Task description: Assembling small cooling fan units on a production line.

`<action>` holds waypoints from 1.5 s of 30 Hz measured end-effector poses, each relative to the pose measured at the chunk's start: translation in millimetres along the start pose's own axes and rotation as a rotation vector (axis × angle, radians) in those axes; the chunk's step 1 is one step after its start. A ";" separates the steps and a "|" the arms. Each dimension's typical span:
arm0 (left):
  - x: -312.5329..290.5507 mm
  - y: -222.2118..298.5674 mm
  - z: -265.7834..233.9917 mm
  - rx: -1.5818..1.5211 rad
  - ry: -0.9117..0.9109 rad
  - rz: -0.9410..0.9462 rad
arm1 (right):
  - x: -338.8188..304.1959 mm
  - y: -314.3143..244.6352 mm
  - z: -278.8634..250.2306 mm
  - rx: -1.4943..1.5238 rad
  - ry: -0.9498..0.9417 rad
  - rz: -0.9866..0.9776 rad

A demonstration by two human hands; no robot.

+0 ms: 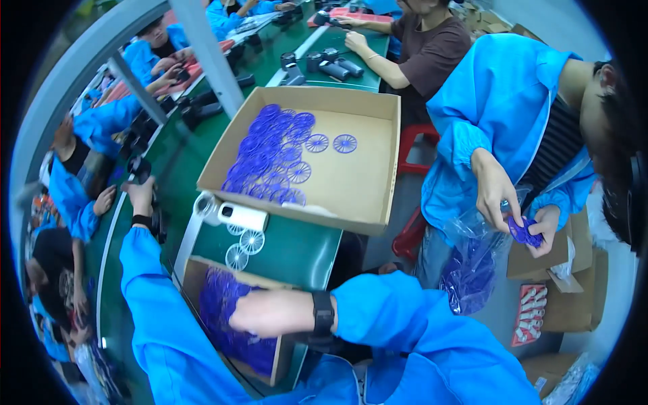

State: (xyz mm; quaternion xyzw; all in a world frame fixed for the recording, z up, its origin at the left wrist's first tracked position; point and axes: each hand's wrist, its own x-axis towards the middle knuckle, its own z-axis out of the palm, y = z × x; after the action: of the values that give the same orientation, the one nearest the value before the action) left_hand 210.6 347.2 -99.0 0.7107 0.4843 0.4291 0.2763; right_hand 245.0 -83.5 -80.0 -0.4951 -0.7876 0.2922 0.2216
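My left hand (141, 196) reaches out to the far left, its fingers around a black handheld device (139, 169) on the green bench; the grip is partly hidden. Over a small cardboard box (275, 361) near me, my right hand (266, 313) is curled with the fingertips down among purple spoked discs (223, 317). Whatever those fingers hold is hidden. Beyond the small box stands a large shallow carton (368, 182) with many purple spoked discs (270, 148) heaped in its left half. White spoked discs (237, 256) lie between the boxes, beside a white device (243, 217).
On the right, a co-worker in blue handles purple discs (525, 231) above a clear plastic bag (469, 277). Other people sit along the green bench (307, 253). A grey metal post (209, 57) rises at the left. Black devices (331, 64) lie farther back.
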 end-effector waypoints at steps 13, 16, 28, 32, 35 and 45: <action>-281.2 188.8 -171.9 -1.092 -0.230 -0.047 | 0.6 -5.5 -15.4 0.160 -0.042 0.030; -308.3 187.9 -178.8 -1.177 -0.172 0.001 | 3.6 -13.2 -19.8 0.180 0.006 0.009; -314.7 166.7 -175.7 -1.075 -0.189 0.062 | 8.2 -33.8 -26.9 -0.108 -0.058 0.087; -319.2 172.1 -179.2 -0.958 -0.215 0.074 | -10.9 -39.1 -38.9 0.278 0.422 -0.018; -330.6 182.9 -172.6 -0.908 -0.217 0.223 | -20.4 -58.2 -48.8 0.532 0.734 -0.118; -349.7 181.7 -162.6 -0.847 -0.136 0.478 | -21.4 -93.7 -33.0 0.281 1.166 -0.330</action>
State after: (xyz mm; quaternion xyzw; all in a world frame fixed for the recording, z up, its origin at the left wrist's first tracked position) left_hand 93.0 -48.8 6.1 0.6534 0.0715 0.5924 0.4659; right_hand 214.0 -126.8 6.5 -0.4111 -0.5570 0.0364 0.7207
